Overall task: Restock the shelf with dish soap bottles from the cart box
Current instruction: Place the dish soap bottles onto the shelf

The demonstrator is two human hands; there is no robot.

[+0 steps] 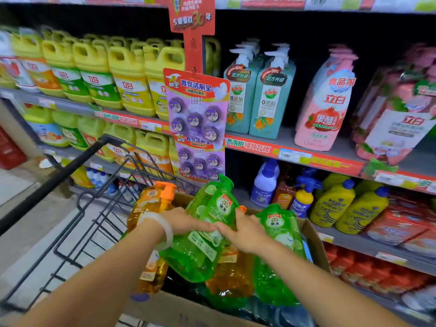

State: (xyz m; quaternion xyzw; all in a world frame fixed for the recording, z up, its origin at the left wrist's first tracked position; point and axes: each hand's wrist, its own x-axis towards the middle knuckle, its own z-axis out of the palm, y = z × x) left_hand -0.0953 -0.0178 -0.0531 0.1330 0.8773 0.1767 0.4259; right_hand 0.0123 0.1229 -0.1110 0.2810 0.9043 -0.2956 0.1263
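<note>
A cardboard box point(316, 246) sits in the black wire cart point(77, 208). It holds green and orange dish soap pump bottles. One green bottle point(210, 223) is tilted up above the others. My left hand point(184, 221), with a pale bangle on its wrist, grips that bottle from the left side. My right hand point(245, 232) grips it from the right, fingers curled over its label. An orange bottle point(151, 204) stands at the box's left, and a second green bottle point(280, 234) at its right.
Shelves point(295, 154) run across the back, with yellow jugs point(127, 76) at left, teal pump bottles point(257, 90) and pink bottles point(325, 102) at right. A red hanging strip with purple packs point(195, 107) dangles right behind the box. Floor lies to the left.
</note>
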